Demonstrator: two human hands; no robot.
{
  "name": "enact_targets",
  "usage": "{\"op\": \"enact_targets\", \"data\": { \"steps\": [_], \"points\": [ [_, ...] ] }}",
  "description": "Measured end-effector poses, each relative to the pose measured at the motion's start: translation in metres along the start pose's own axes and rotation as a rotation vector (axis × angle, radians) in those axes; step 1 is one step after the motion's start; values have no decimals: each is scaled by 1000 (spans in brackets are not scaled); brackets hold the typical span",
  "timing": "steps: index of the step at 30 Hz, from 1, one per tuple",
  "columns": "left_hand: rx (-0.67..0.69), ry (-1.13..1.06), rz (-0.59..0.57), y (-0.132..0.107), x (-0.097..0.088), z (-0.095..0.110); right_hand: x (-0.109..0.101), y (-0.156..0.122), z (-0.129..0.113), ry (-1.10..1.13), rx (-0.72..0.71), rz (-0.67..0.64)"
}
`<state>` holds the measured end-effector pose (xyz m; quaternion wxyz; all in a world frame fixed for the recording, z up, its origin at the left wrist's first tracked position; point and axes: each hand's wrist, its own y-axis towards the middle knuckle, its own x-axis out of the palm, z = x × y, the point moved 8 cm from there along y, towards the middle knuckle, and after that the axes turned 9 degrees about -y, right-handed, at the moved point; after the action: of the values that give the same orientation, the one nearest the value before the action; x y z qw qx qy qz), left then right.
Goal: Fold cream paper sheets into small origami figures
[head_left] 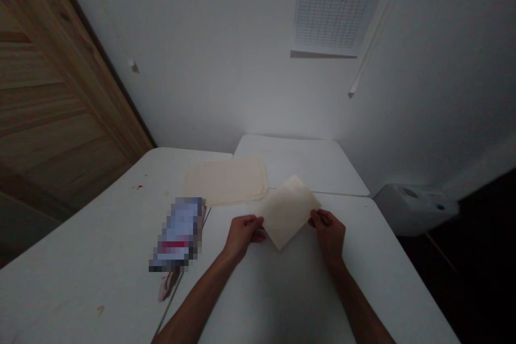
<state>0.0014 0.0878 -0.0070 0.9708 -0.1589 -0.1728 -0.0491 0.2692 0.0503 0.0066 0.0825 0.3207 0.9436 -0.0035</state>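
A cream-coloured folded cloth (287,209) is held just above the white table (282,290), turned so one corner points toward me. My left hand (243,232) pinches its left corner with closed fingers. My right hand (329,231) pinches its right corner the same way. Behind it lies a stack of similar cream cloths (226,180), flat on the table and apart from the one I hold.
A blurred-out flat object (178,234) lies on the table to the left of my left hand, over the seam between tables. A wooden door (48,91) is at the left, and a white wall with a printed sheet (331,16) behind. A white device (415,207) sits at the right.
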Motion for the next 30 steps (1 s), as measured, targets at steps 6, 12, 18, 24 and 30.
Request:
{"op": "enact_targets", "data": {
  "steps": [6,12,18,24,30],
  "points": [
    [27,-43,50,0,-3,1,0,-5,-7,-34,-73,10],
    [44,-32,52,-1,-1,-1,9,-36,-60,-360,-777,20],
    [61,-1,48,1,-2,-3,39,-71,-74,-497,-1200,-264],
    [71,-3,50,1,-2,-2,48,-84,-72,-557,-1268,-366],
    [81,52,51,-2,0,2,53,-93,-75,-591,-1286,-423]
  ]
}}
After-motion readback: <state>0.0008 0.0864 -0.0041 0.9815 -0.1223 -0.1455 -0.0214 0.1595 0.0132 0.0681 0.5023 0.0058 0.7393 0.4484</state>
